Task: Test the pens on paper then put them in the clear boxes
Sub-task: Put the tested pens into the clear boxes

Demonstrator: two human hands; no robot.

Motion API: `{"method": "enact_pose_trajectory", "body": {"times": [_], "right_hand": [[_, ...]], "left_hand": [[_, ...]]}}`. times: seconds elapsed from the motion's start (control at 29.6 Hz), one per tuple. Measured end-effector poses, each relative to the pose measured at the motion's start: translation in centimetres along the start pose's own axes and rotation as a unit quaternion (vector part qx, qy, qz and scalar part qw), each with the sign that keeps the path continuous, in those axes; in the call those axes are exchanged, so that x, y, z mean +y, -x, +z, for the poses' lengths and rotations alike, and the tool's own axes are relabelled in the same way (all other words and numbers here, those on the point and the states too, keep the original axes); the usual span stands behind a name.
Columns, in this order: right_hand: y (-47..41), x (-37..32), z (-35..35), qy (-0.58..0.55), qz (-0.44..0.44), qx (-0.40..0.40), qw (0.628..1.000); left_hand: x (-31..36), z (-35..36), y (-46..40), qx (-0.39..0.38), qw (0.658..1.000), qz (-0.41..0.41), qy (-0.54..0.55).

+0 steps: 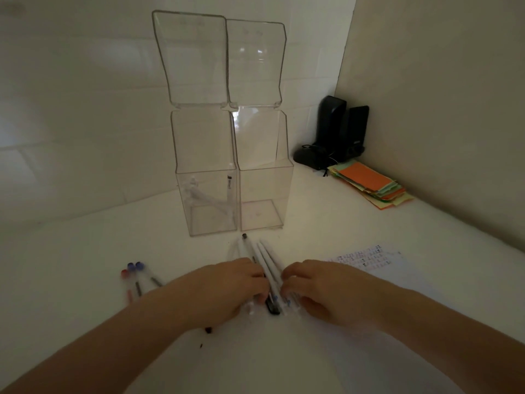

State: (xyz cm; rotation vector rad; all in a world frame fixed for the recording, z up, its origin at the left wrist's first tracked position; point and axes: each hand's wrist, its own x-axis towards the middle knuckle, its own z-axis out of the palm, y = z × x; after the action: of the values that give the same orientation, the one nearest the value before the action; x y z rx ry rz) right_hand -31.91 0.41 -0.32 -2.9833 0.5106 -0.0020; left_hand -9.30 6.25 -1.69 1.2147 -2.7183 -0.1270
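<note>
Head view: left hand (227, 288) and right hand (315, 288), fingers curled, gather a bundle of white pens (262, 261) on the table (326, 217), before two lid-raised clear boxes (264, 194).

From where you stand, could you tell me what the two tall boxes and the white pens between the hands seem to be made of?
The two clear boxes look like rigid clear plastic, probably acrylic: glossy and see-through, with bright glints on the raised lids. The bundle of white pens looks like smooth matte plastic, though dim light leaves the finish uncertain. The left hand and right hand gather them.
</note>
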Motion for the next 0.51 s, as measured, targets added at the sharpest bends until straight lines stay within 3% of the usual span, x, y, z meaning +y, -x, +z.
{"method": "enact_pose_trajectory", "body": {"times": [0.1, 0.27, 0.41, 0.51], "right_hand": [[-0.2, -0.6, -0.1, 0.083, -0.029, -0.046, 0.995], [-0.1, -0.9, 0.6, 0.168, -0.033, -0.013, 0.985], [0.3, -0.6, 0.5, 0.037, 0.034, 0.012, 0.999], [0.3, -0.2, 1.2, -0.032, 0.057, 0.07, 0.995]], "left_hand": [[0.4, 0.0, -0.6, 0.022, 0.993, 0.068, -0.092], [0.9, -0.9, -0.3, 0.048, 0.984, 0.083, -0.151], [1.0, -0.7, -0.8, 0.096, 0.985, 0.06, -0.13], [0.9, 0.6, -1.8, 0.074, 0.989, 0.084, -0.093]]}}
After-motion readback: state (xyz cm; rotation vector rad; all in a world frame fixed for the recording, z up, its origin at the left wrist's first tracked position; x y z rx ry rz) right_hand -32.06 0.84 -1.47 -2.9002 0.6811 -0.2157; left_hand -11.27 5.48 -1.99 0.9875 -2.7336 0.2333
